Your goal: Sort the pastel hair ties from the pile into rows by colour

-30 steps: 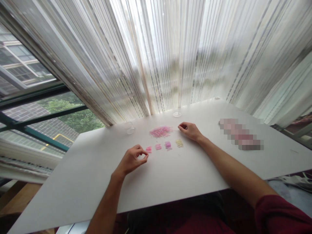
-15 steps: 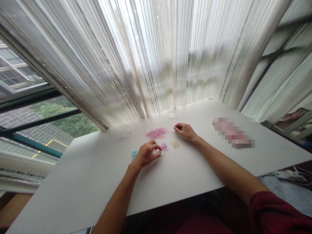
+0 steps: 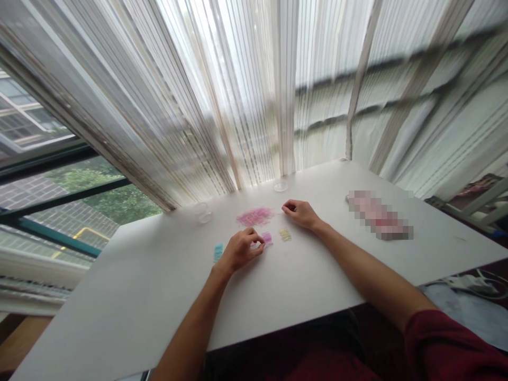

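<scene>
A loose pile of small pink and mixed-colour pieces [image 3: 255, 216] lies on the white table. Nearer to me are a purple group [image 3: 267, 238], a yellowish group [image 3: 284, 235] and a teal group [image 3: 218, 252]. My left hand [image 3: 243, 248] is beside the purple group, thumb and forefinger pinched together; whatever they hold is too small to name. Right of the pile, my right hand [image 3: 297, 211] is closed with its fingertips together, and a thin, faint piece seems to stick out at their left.
Two clear round dishes or lids stand at the table's back, one behind the pile [image 3: 280, 187] and one to the left [image 3: 204, 212]. A blurred-out pink object [image 3: 379, 216] lies on the right. Sheer curtains [image 3: 246, 106] hang along the back edge.
The left thumb and forefinger have come closer together beside the purple group. My right hand has hardly moved. The curtains at the right have shifted, showing more of the window frame.
</scene>
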A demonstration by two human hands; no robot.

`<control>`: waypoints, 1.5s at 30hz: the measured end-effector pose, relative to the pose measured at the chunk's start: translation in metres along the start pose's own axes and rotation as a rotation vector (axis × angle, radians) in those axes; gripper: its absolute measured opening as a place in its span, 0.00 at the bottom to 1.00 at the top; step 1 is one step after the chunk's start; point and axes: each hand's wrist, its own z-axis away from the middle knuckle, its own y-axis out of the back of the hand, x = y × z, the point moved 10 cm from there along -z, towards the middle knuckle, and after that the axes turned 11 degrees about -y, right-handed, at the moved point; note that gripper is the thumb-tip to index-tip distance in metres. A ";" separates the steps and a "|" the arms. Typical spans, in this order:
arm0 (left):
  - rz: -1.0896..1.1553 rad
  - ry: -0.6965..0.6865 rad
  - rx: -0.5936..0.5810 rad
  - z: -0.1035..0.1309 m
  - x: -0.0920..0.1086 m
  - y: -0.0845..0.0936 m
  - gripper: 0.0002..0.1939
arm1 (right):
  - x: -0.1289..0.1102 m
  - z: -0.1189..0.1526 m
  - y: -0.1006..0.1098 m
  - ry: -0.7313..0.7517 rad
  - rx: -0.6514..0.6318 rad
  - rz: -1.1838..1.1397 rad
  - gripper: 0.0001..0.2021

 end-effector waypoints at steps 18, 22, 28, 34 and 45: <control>0.016 0.038 0.046 0.005 -0.009 0.015 0.08 | 0.001 0.000 0.000 0.002 -0.003 0.007 0.07; 0.008 0.035 0.054 0.008 -0.004 0.016 0.06 | 0.001 0.000 0.000 -0.004 -0.009 0.006 0.07; -0.124 0.010 0.040 0.004 0.008 0.000 0.07 | 0.002 0.000 0.000 -0.002 -0.005 0.006 0.07; -0.166 -0.001 0.064 0.000 0.011 -0.004 0.07 | 0.001 0.000 -0.001 0.012 -0.004 -0.007 0.07; -0.144 0.222 -0.039 -0.014 -0.067 0.036 0.13 | -0.007 0.002 -0.010 0.096 -0.061 0.092 0.07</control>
